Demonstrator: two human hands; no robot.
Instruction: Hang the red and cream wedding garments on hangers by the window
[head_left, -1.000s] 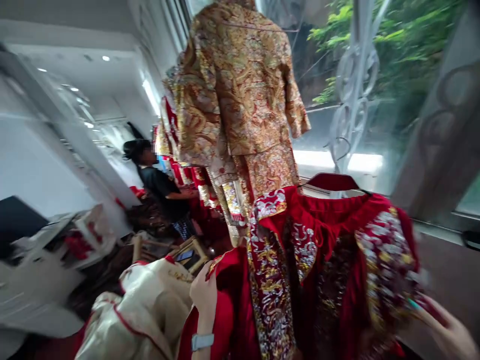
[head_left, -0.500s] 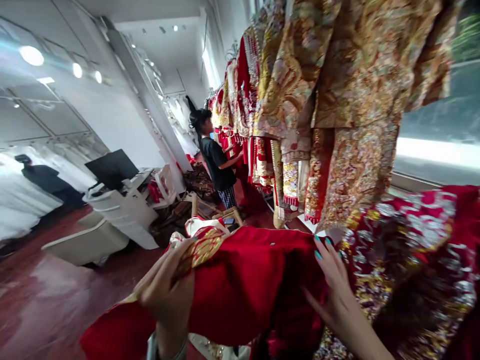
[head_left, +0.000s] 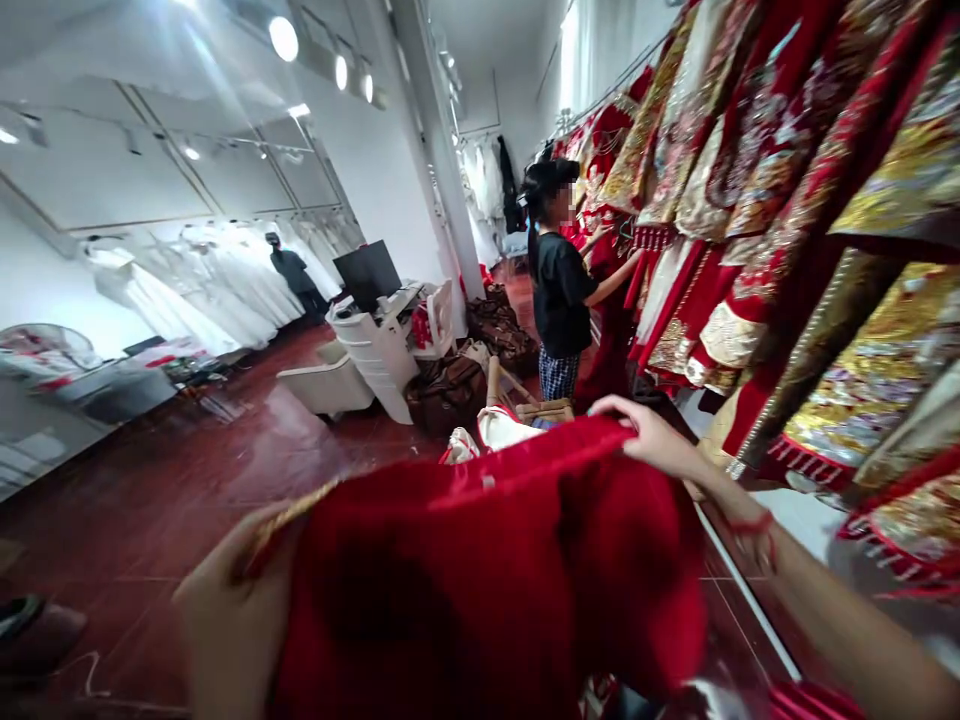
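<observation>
A red garment (head_left: 442, 570) hangs spread between my two hands, low in the head view, with its plain red side towards me. My left hand (head_left: 232, 600) is closed on its left edge, where a strip of gold trim shows; this hand is blurred. At the top right corner, my right hand (head_left: 649, 435) pinches the garment's upper edge between thumb and fingers. A red cord circles the right wrist. The lower part of the garment runs out of the frame and its far side is hidden.
Embroidered red and gold garments (head_left: 750, 200) hang from a rail along the right. A person in a black shirt (head_left: 559, 290) stands there, hands among the clothes. Beyond the garment are a wooden chair (head_left: 517, 390), brown bags (head_left: 450, 390) and a white desk (head_left: 375, 340). Another person (head_left: 294, 272) is by white dresses.
The view has swung to the right along the floor and rail. Both hands have spread apart, stretching the red garment wider; my right hand has gone from open fingers to a pinch on its edge.
</observation>
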